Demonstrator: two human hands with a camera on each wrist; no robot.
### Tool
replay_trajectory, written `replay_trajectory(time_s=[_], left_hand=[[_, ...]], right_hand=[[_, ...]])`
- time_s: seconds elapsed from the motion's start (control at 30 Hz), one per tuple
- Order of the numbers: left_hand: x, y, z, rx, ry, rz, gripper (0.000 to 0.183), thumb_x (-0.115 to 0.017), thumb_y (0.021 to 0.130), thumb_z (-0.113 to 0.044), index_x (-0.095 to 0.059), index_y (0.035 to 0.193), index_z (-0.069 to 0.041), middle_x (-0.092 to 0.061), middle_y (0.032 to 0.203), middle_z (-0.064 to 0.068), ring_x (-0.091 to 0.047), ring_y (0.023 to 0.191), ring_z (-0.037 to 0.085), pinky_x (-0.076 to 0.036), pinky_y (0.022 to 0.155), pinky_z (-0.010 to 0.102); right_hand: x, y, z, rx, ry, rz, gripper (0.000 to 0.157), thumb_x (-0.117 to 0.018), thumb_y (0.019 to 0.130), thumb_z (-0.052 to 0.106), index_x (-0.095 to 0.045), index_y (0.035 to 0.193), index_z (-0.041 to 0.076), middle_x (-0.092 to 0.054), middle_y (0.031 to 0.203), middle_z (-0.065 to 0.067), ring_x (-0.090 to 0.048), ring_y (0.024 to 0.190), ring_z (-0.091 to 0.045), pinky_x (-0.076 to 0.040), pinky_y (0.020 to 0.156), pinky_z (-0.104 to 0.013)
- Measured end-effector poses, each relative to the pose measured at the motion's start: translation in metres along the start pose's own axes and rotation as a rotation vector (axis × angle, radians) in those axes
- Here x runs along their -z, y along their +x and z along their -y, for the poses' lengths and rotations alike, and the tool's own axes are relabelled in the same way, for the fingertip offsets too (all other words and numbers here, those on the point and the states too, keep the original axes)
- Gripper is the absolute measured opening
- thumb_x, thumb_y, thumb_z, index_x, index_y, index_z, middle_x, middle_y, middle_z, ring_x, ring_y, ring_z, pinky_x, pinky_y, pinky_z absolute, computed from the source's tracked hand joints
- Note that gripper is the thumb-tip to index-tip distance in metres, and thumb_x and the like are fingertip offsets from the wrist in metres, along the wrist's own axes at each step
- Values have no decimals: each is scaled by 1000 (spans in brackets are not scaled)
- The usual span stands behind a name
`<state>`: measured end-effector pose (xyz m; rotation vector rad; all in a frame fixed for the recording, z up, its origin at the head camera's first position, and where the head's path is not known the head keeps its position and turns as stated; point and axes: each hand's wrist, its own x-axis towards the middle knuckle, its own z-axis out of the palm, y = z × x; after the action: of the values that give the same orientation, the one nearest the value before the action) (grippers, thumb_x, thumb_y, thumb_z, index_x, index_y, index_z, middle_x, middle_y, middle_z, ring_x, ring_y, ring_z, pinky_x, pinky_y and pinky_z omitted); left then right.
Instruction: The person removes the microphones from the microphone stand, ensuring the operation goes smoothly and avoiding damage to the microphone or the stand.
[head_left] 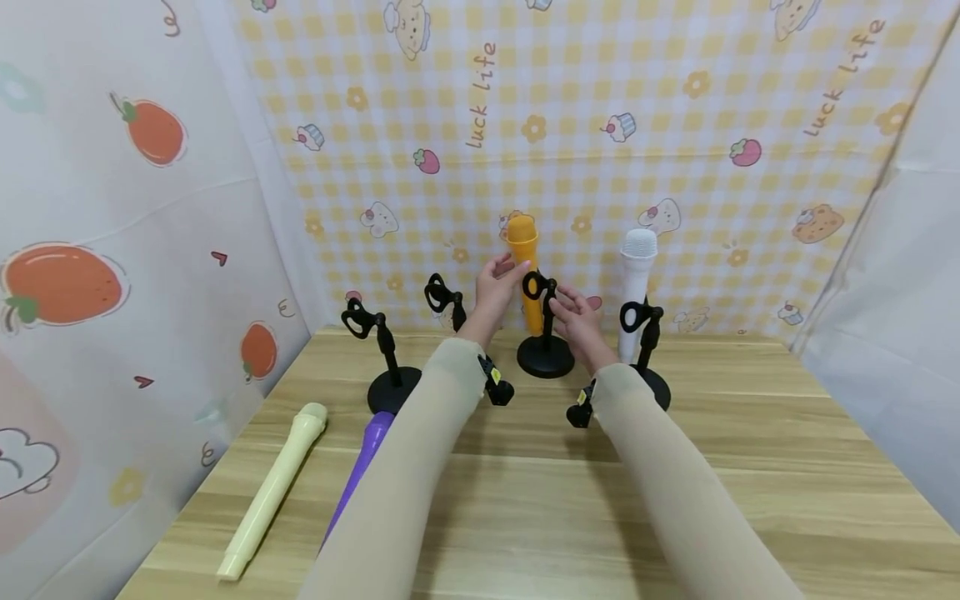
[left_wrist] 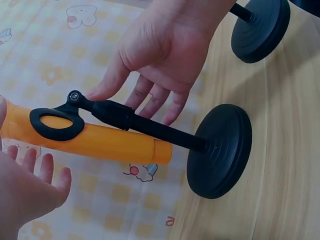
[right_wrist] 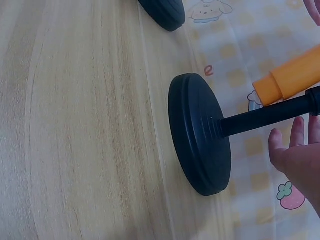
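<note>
My left hand point(head_left: 495, 292) holds an orange microphone point(head_left: 522, 229) upright by its upper body, thumb across the front. In the left wrist view, the microphone's lower end point(left_wrist: 161, 151) hangs clear of the tabletop, behind a black microphone stand point(head_left: 546, 357). The stand's oval clip ring point(left_wrist: 57, 124) lies in front of the microphone's body, which is outside the ring. On the stand's other side is my right hand point(head_left: 579, 321), its fingers loosely extended beside the pole and its thumb at the clip joint. In the right wrist view, those fingertips point(right_wrist: 297, 131) lie just beside the pole.
A white microphone point(head_left: 637, 258) stands upright at another stand point(head_left: 651, 333) on the right. Two more stands point(head_left: 390, 383) point(head_left: 444, 296) with bare clips are at left. A pale yellow microphone point(head_left: 277, 487) and a purple one point(head_left: 363, 458) lie on the wooden table point(head_left: 750, 442).
</note>
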<state>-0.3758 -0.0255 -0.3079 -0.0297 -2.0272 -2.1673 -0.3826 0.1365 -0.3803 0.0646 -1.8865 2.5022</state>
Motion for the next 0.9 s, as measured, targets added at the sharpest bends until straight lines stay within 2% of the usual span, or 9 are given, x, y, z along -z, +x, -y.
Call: replay_trajectory(time_s=[0.3, 0.53, 0.77, 0.9], left_hand=[[-5, 3, 4, -15, -43, -21, 62, -78, 84, -36, -54, 137, -15, -56, 131, 5, -55, 118, 19, -46, 99, 32], [-9, 7, 4, -23, -84, -32, 59, -80, 83, -30, -56, 134, -13, -58, 126, 5, -58, 113, 19, -48, 95, 31], [-13, 6, 3, -25, -107, -53, 52, -78, 84, -26, -59, 131, -13, -60, 119, 4, -60, 106, 19, -51, 90, 32], [-14, 6, 4, -27, -111, -73, 48, -78, 85, -25, -60, 128, -12, -61, 115, 3, -61, 102, 18, -52, 86, 30]], right_hand=[[-10, 1, -4, -8, -9, 17, 51, -59, 99, 20, -40, 145, 11, -41, 141, -14, -39, 132, -29, -32, 108, -46], [-10, 2, -3, -1, -35, 3, 50, -58, 99, 22, -41, 145, 11, -46, 129, -9, -42, 120, -29, -36, 93, -40], [-8, 3, -3, -13, -46, 5, 51, -56, 100, 21, -39, 147, 11, -44, 136, -10, -46, 114, -21, -37, 96, -40], [-7, 4, -4, -12, -29, 1, 51, -57, 100, 20, -40, 147, 11, -45, 137, -12, -48, 117, -24, -38, 100, -43]])
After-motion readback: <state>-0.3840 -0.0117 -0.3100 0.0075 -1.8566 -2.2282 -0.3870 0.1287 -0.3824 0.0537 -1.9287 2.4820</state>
